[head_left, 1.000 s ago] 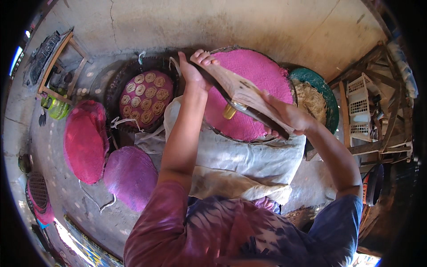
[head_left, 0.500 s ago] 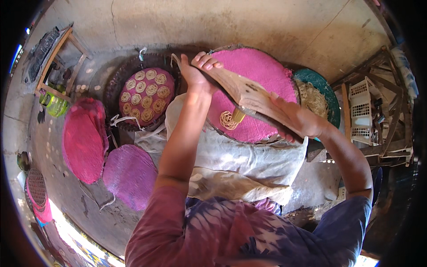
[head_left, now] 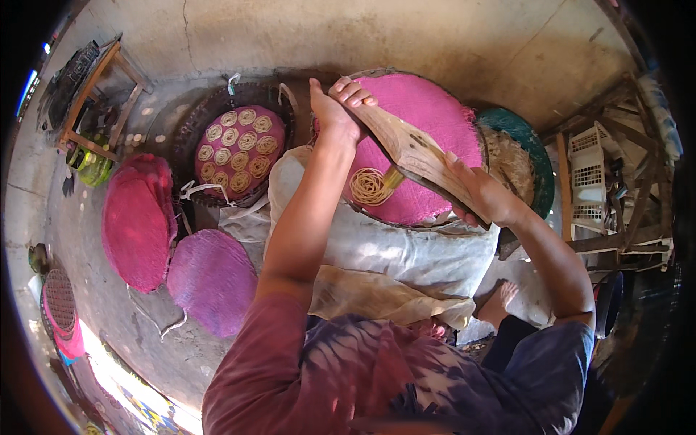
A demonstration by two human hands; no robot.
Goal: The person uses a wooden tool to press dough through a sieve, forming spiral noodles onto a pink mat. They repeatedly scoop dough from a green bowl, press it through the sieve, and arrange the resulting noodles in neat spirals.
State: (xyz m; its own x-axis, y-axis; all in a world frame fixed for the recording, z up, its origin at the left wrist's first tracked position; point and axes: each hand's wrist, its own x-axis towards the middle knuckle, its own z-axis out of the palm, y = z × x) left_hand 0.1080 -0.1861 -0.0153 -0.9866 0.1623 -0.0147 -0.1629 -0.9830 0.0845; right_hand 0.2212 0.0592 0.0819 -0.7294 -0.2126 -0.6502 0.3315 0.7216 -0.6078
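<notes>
My left hand [head_left: 338, 112] grips the upper left end of a thick wooden press board [head_left: 409, 151], fingers curled over its edge. At the lower right end, my right hand [head_left: 484, 191] is closed round the same board. A short brass-coloured tube [head_left: 392, 178] sticks out below the board's middle. Beside the tube's end lies a loose coil of pale yellow strands [head_left: 370, 187], on the pink cloth of a large round tray [head_left: 428, 98]. The board hangs tilted over this tray and hides part of it.
Left of the tray stands a dark woven basket [head_left: 181, 138] with several strand coils on pink cloth. Red [head_left: 138, 225] and purple [head_left: 212, 283] round cloth-covered pads lie at left. A teal basin [head_left: 545, 177] holds a pale mass at right, near a wooden rack [head_left: 641, 232]. White cloth [head_left: 399, 254] lies before me.
The strand coil has grown from a small loop into a wider, fuller spiral. My hands and the board have shifted slightly. A bare foot now shows at the lower right.
</notes>
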